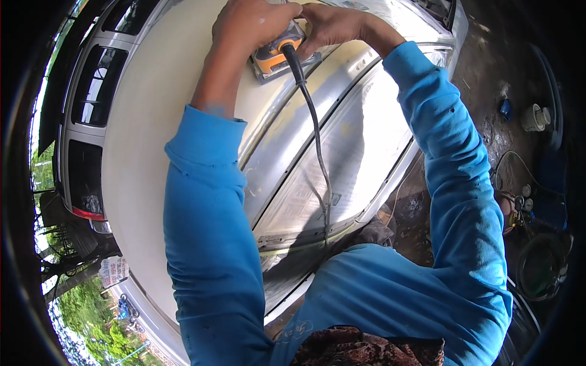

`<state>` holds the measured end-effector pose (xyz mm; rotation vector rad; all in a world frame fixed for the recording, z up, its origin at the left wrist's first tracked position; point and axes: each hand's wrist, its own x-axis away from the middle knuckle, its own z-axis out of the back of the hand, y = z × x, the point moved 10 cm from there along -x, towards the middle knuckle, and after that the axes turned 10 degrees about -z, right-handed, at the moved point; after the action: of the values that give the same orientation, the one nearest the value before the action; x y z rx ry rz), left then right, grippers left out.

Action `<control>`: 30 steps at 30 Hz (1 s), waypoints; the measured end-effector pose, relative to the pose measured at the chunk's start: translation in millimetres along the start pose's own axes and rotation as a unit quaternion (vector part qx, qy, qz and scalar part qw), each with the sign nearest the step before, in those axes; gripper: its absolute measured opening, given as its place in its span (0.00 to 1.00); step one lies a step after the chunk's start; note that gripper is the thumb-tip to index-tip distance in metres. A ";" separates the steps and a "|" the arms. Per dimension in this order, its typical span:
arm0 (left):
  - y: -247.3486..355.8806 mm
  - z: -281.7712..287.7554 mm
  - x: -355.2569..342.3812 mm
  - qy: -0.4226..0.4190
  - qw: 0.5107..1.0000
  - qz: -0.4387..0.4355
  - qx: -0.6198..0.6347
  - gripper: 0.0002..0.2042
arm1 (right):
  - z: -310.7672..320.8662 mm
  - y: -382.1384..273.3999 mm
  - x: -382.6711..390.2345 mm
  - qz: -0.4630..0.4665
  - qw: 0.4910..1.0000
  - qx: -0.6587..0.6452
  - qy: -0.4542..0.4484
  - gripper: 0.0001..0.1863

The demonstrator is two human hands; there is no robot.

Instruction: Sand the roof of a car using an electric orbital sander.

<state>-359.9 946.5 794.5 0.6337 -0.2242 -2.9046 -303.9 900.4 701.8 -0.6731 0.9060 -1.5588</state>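
A power sander (278, 58) and paper-masked car (143, 158) show a vehicle body workshop.

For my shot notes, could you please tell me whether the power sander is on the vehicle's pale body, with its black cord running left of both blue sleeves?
Not quite: in the head view, the black cord of the power sander runs between the left blue sleeve and the right blue sleeve, not left of both.

Both hands (253, 25) reach forward, apparently touching.

Dark ground (485, 67) spreads at right; at left stand a silver van (91, 132) and sunlit trees (91, 314).
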 end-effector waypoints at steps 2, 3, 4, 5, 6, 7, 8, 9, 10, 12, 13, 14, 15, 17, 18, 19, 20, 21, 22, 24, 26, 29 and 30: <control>1.9 7.6 22.5 -0.023 0.998 0.027 -0.058 0.20 | -14.8 -7.5 6.2 0.000 0.999 0.038 0.003 0.45; -6.8 13.5 38.0 -0.047 0.993 0.080 -0.079 0.20 | -27.5 -10.6 9.2 -0.008 0.999 0.041 -0.019 0.43; -15.4 19.7 54.1 -0.070 0.984 0.131 -0.100 0.20 | -35.5 -20.8 14.1 0.023 0.999 0.029 -0.032 0.42; -13.3 26.9 64.8 -0.071 0.984 0.126 -0.101 0.20 | -38.9 -34.5 21.4 0.082 0.996 0.031 -0.007 0.40; -12.1 33.4 75.4 -0.074 0.984 0.120 -0.109 0.18 | -44.8 -26.3 23.8 0.042 0.998 0.048 -0.011 0.40; -9.8 37.5 83.9 -0.074 0.985 0.111 -0.113 0.15 | -27.4 -35.5 36.7 0.107 0.988 0.040 0.101 0.38; -8.5 37.8 92.2 -0.080 0.984 0.111 -0.116 0.15 | -10.5 -40.3 56.2 0.177 0.961 0.037 0.210 0.36; 1.3 44.8 95.7 -0.048 0.988 0.070 -0.126 0.14 | 8.7 -22.2 70.7 0.160 0.950 -0.018 0.269 0.31; 5.6 48.1 98.3 -0.034 0.988 0.058 -0.136 0.12 | 25.8 7.1 78.0 0.083 0.933 -0.047 0.347 0.26; 4.1 39.7 96.2 -0.042 0.995 0.082 -0.030 0.11 | 45.6 57.7 102.7 -0.018 0.879 -0.074 0.471 0.17; 1.2 33.2 90.5 -0.051 0.992 0.110 -0.035 0.11 | 48.2 65.8 108.5 0.016 0.865 -0.083 0.495 0.13; 0.7 28.3 82.0 -0.051 0.990 0.126 -0.036 0.11 | 46.7 70.7 112.0 0.050 0.861 -0.074 0.500 0.13; 6.3 25.4 69.4 -0.037 0.992 0.111 -0.052 0.11 | 44.2 82.9 109.9 0.026 0.870 -0.057 0.488 0.12; 7.0 13.4 47.1 -0.051 0.989 0.125 -0.052 0.12 | 43.3 91.8 113.1 0.021 0.864 0.008 0.504 0.12; 4.6 5.6 39.2 -0.066 0.986 0.146 -0.044 0.12 | 40.7 94.3 111.8 0.029 0.866 0.007 0.500 0.12; 6.7 2.4 28.8 -0.054 0.988 0.140 -0.028 0.14 | 40.6 97.8 113.5 0.033 0.861 -0.012 0.507 0.12; 8.3 -2.9 17.4 -0.056 0.989 0.134 -0.028 0.14 | 40.7 100.1 115.1 0.037 0.857 -0.030 0.514 0.12; 8.8 -8.0 6.2 -0.064 0.989 0.131 -0.040 0.14 | 39.9 101.0 115.0 0.033 0.856 -0.030 0.515 0.12; 7.9 -13.4 -2.6 -0.077 0.986 0.136 -0.053 0.14 | 39.6 102.1 115.7 0.028 0.854 -0.036 0.518 0.12; 13.4 -20.0 -19.6 -0.064 0.989 0.125 -0.051 0.15 | 39.4 103.5 115.6 0.017 0.855 -0.041 0.517 0.12; 19.2 -28.1 -31.5 -0.068 0.990 0.117 -0.030 0.15 | 39.9 104.3 113.3 0.004 0.861 -0.028 0.508 0.12; 21.1 -24.9 -33.7 -0.054 0.992 0.112 -0.030 0.13 | 42.7 98.7 111.1 0.017 0.868 0.029 0.496 0.12; 17.8 -29.0 -29.7 -0.082 0.988 0.128 -0.024 0.13 | 42.2 91.8 111.0 0.043 0.866 0.074 0.492 0.13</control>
<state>-318.8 931.5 783.4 0.3287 -0.2366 -2.7039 -240.0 779.3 640.5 0.3538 1.4972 -1.8634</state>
